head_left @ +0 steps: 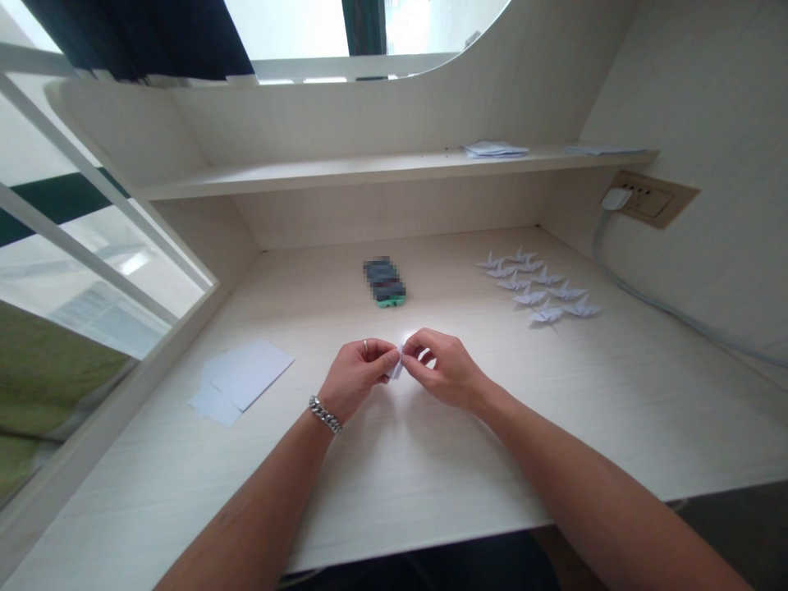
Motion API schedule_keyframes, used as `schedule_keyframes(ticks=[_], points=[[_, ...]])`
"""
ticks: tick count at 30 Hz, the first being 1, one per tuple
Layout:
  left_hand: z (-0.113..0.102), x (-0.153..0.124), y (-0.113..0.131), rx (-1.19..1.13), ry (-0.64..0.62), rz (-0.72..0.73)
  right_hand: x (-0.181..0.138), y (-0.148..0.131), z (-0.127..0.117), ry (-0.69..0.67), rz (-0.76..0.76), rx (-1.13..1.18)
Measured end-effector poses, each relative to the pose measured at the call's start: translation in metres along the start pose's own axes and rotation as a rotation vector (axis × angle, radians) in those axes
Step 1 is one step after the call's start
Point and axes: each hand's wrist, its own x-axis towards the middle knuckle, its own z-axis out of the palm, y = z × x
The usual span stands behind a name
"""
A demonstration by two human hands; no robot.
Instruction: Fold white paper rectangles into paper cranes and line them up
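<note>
Between my hands, just above the middle of the desk, is a small piece of folded white paper [396, 371], partly hidden by the fingers. My left hand [360, 371] pinches it from the left between thumb and fingers; a ring and a chain bracelet show on that side. From the right, my right hand [446, 367] pinches the paper's upper edge with thumb and forefinger. Several folded white paper cranes [529, 283] stand in rows at the back right of the desk. Flat white paper sheets [252, 373] lie overlapping to the left of my left hand.
A phone-like object [385, 281] with a green edge, its face blurred out, lies beyond my hands. Paper stacks [494, 149] rest on the shelf [369, 171] above the desk [492, 492]. A cable [652, 300] runs from the wall socket [656, 199] along the right side.
</note>
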Motion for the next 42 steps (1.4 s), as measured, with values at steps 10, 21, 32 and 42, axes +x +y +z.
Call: schedule_keyframes(ticks=[10,21,32,42], points=[[0.0010,0.0010,-0.0013,0.003,0.017,-0.001,-0.0011,0.0016,0.0000,0.017,-0.047,-0.115],[0.0015,0.0001,-0.0009,0.018,0.014,0.013,-0.0009,0.0009,-0.0018,-0.025,-0.065,-0.169],[0.0005,0.0021,-0.0056,-0.011,0.001,0.002,-0.0030,-0.0042,-0.0022,0.014,-0.109,-0.400],[0.0020,-0.0015,-0.0004,-0.171,-0.070,-0.096,-0.0014,-0.0034,-0.0014,0.034,-0.187,-0.471]])
